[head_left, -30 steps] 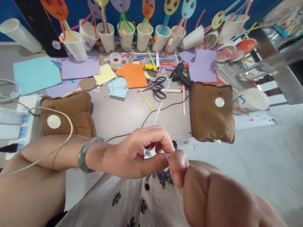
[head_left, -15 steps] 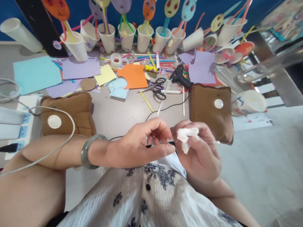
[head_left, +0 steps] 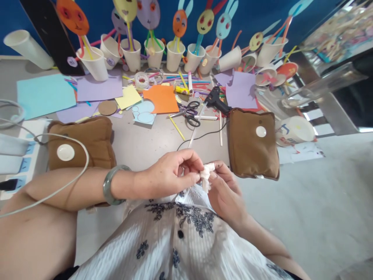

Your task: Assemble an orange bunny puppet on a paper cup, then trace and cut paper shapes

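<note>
A crumpled white tissue (head_left: 206,175) is held between my two hands, just above my lap at the table's near edge. My left hand (head_left: 167,173), with a bangle on its wrist, pinches the tissue's left side between thumb and fingertips. On the other side, my right hand (head_left: 225,190) grips it with thumb and index finger. Beyond the hands lie scissors (head_left: 190,113) with dark handles and a black glue gun (head_left: 217,100). Brown cushion-like pouches, one at the left (head_left: 80,142) and one at the right (head_left: 253,144), flank my hands.
White paper cups (head_left: 175,56) with paper animal faces on sticks line the back; some lie tipped over. Orange card (head_left: 161,99), purple card (head_left: 242,89) and light blue card (head_left: 45,95) lie on the table. A pale cable (head_left: 84,167) crosses above my left forearm.
My left hand has closed its fingers on the tissue, which only the right hand held before. The right hand has moved left toward it. The view has shifted slightly.
</note>
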Tool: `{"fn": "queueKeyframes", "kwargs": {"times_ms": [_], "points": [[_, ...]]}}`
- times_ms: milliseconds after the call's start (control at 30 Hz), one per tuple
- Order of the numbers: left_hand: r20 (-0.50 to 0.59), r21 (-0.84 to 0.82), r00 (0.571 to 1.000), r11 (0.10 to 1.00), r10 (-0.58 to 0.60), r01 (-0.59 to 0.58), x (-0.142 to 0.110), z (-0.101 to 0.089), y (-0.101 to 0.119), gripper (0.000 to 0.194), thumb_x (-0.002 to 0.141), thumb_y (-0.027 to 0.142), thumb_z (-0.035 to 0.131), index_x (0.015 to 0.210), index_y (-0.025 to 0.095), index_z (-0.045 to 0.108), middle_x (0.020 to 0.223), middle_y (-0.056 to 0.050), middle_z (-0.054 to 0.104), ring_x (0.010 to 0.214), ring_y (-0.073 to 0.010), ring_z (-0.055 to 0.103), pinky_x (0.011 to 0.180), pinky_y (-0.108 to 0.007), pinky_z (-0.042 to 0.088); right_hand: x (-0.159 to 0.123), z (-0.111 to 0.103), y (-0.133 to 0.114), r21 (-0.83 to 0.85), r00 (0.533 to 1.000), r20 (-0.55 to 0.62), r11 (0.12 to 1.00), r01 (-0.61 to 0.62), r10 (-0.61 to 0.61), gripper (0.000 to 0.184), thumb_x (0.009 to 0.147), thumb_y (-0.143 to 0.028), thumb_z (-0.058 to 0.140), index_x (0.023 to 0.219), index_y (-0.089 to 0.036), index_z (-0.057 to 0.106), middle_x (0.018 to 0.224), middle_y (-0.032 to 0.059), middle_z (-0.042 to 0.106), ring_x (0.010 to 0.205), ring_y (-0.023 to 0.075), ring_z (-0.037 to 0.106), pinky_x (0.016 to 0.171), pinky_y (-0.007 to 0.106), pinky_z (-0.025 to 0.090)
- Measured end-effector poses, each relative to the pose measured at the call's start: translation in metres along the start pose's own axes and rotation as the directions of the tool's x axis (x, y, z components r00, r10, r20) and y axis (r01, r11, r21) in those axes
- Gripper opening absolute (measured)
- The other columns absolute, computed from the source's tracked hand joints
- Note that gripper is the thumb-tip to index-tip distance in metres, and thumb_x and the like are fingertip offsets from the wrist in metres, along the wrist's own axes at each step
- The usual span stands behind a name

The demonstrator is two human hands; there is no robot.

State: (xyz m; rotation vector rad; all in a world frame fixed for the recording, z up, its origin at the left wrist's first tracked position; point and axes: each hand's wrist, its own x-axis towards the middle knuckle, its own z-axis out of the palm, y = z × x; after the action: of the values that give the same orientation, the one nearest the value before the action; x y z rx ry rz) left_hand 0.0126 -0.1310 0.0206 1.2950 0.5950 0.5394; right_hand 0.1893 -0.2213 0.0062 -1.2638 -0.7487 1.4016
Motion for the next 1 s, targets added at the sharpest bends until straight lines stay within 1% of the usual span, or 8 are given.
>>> {"fn": "queueKeyframes", "kwargs": {"times_ms": [167, 267, 433, 533, 767, 867, 933, 1000], "points": [[0.021, -0.027, 0.999, 0.999, 0.03, -0.029, 0.002, -0.001, -0.005, 0.012, 0.085, 0.024, 0.075, 0.09, 0.016, 0.067, 0.081, -0.001, 0.069, 0.069, -0.009, 0.059, 0.062, -0.022, 0.049, 0.001, -0.004, 0.005, 0.031, 0.999, -0.013, 0.999, 0.037, -0.036, 0.024, 0.086, -0.045, 0.091, 0.09, -0.028, 0.074, 0.092, -0.0002, 0.074, 0.084, 0.0171, 0.069, 0.081, 0.032, 0.058], [0.028, -0.017, 1.0, 1.0, 0.005, -0.004, 0.002, -0.001, -0.005, 0.017, 0.085, 0.029, 0.078, 0.087, 0.016, 0.067, 0.082, -0.001, 0.07, 0.069, -0.0087, 0.058, 0.063, -0.022, 0.048, 0.001, -0.006, 0.007, 0.075, 1.0, 0.004, 0.997, -0.021, 0.021, 0.031, 0.08, -0.046, 0.097, 0.09, -0.027, 0.074, 0.084, -0.001, 0.072, 0.075, 0.0149, 0.066, 0.072, 0.029, 0.055], [0.015, -0.042, 1.0, 0.999, -0.022, 0.022, 0.002, 0.0, -0.006, 0.029, 0.084, 0.039, 0.083, 0.085, 0.017, 0.063, 0.081, 0.001, 0.066, 0.07, -0.009, 0.056, 0.064, -0.023, 0.048, 0.0, -0.007, 0.008, 0.137, 0.996, 0.064, 0.988, -0.077, 0.069, 0.043, 0.081, -0.048, 0.096, 0.112, -0.03, 0.072, 0.083, -0.0013, 0.072, 0.059, 0.012, 0.056, 0.058, 0.027, 0.047], [-0.003, -0.026, 0.999, 0.999, -0.033, 0.033, 0.003, 0.0, -0.007, 0.035, 0.083, 0.044, 0.085, 0.084, 0.018, 0.061, 0.077, 0.002, 0.062, 0.067, -0.0087, 0.052, 0.061, -0.023, 0.045, 0.0, -0.008, 0.009, 0.116, 1.0, 0.021, 0.993, -0.025, 0.023, 0.045, 0.08, -0.047, 0.096, 0.112, -0.031, 0.07, 0.08, -0.0029, 0.07, 0.06, 0.0129, 0.058, 0.059, 0.028, 0.05], [0.004, -0.004, 0.996, 0.996, -0.09, 0.09, 0.006, -0.002, -0.007, 0.037, 0.078, 0.046, 0.088, 0.087, 0.017, 0.066, 0.078, 0.001, 0.066, 0.068, -0.01, 0.055, 0.063, -0.025, 0.047, 0.002, -0.012, 0.02, -0.038, 0.992, -0.058, 0.993, 0.109, -0.111, 0.039, 0.08, -0.042, 0.096, 0.084, -0.025, 0.061, 0.072, -0.0045, 0.063, 0.06, 0.0116, 0.054, 0.058, 0.024, 0.046], [-0.019, 0.008, 0.997, 0.997, -0.07, 0.071, 0.005, -0.003, -0.009, 0.03, 0.081, 0.042, 0.083, 0.085, 0.017, 0.067, 0.08, -0.001, 0.068, 0.069, -0.0104, 0.057, 0.063, -0.025, 0.048, 0.001, -0.014, 0.021, -0.065, 0.974, 0.009, 0.972, 0.227, -0.227, 0.032, 0.089, -0.051, 0.088, 0.087, -0.024, 0.07, 0.076, -0.0013, 0.066, 0.067, 0.0133, 0.058, 0.065, 0.026, 0.05], [-0.032, 0.006, 0.998, 0.998, -0.058, 0.058, 0.005, -0.003, -0.009, 0.028, 0.08, 0.039, 0.083, 0.084, 0.017, 0.067, 0.079, -0.001, 0.069, 0.068, -0.0099, 0.058, 0.063, -0.024, 0.048, 0.0, -0.015, 0.019, -0.083, 0.955, 0.079, 0.953, 0.292, -0.286, 0.037, 0.082, -0.055, 0.093, 0.096, -0.025, 0.076, 0.085, 0.001, 0.071, 0.076, 0.0156, 0.063, 0.071, 0.028, 0.053], [-0.035, -0.007, 0.998, 0.999, -0.043, 0.043, 0.005, -0.004, -0.009, 0.028, 0.08, 0.039, 0.083, 0.082, 0.017, 0.066, 0.077, 0.0, 0.068, 0.067, -0.0092, 0.057, 0.062, -0.023, 0.047, 0.0, -0.014, 0.016, -0.132, 0.948, 0.129, 0.943, 0.306, -0.29, 0.036, 0.078, -0.046, 0.099, 0.099, -0.027, 0.078, 0.09, 0.0012, 0.073, 0.082, 0.0162, 0.067, 0.074, 0.027, 0.055]]}}
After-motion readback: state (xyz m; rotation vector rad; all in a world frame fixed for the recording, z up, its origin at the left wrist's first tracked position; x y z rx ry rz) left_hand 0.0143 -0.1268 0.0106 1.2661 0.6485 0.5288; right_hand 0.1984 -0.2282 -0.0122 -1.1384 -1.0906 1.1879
